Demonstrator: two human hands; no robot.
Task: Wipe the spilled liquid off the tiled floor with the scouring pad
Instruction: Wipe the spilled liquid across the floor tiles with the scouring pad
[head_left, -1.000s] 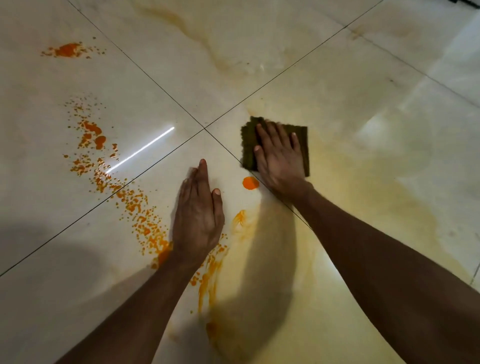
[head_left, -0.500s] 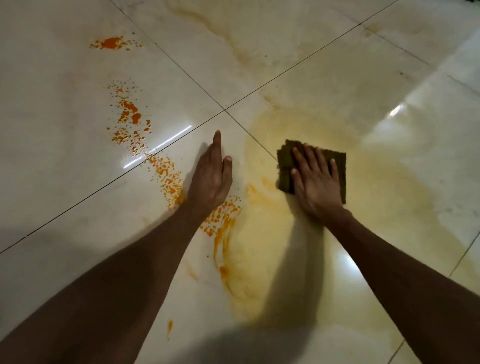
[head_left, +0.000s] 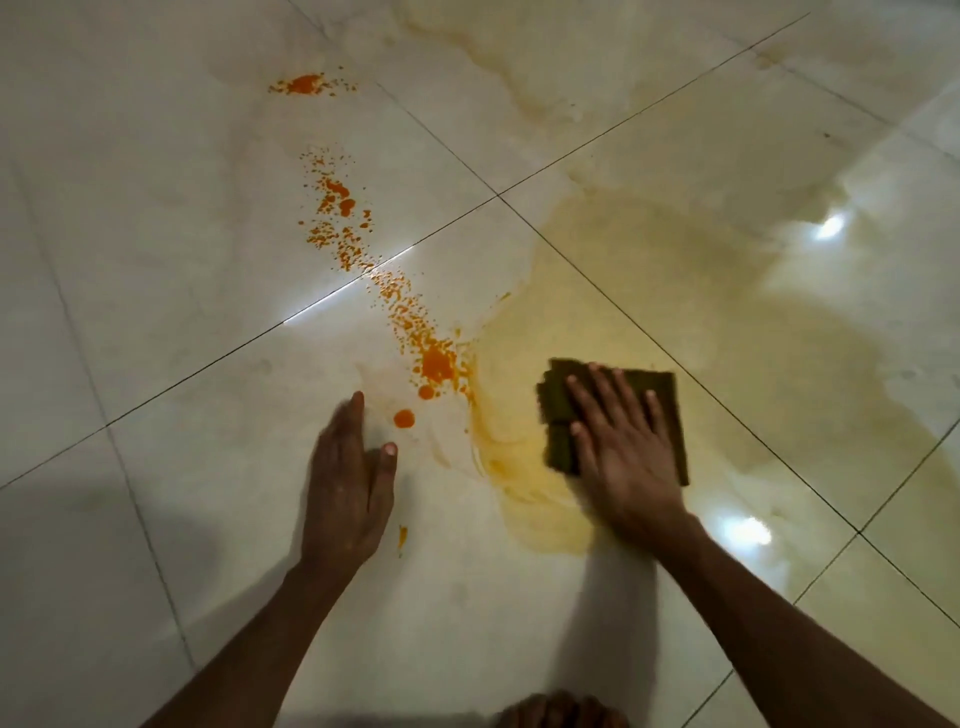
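A dark green scouring pad (head_left: 558, 415) lies flat on the glossy pale tiled floor (head_left: 156, 234). My right hand (head_left: 621, 447) presses down on the pad, fingers spread over it. A trail of orange spilled liquid (head_left: 436, 364) runs in drops and splatters from the far left down to just left of the pad. A thin yellow smeared film (head_left: 649, 291) covers the tiles around and beyond the pad. My left hand (head_left: 348, 478) rests flat on the floor, fingers together, just below the orange drops.
Dark grout lines cross at a tile corner (head_left: 497, 195) above the pad. A separate orange patch (head_left: 304, 84) lies far left. Light glares (head_left: 828, 227) reflect on the wet tiles at right. A foot or knee (head_left: 561, 712) shows at the bottom edge.
My right hand has dragged the pad toward me and leftward through the yellow smear. My left hand has slid back off the orange splatter, uncovering a large blot.
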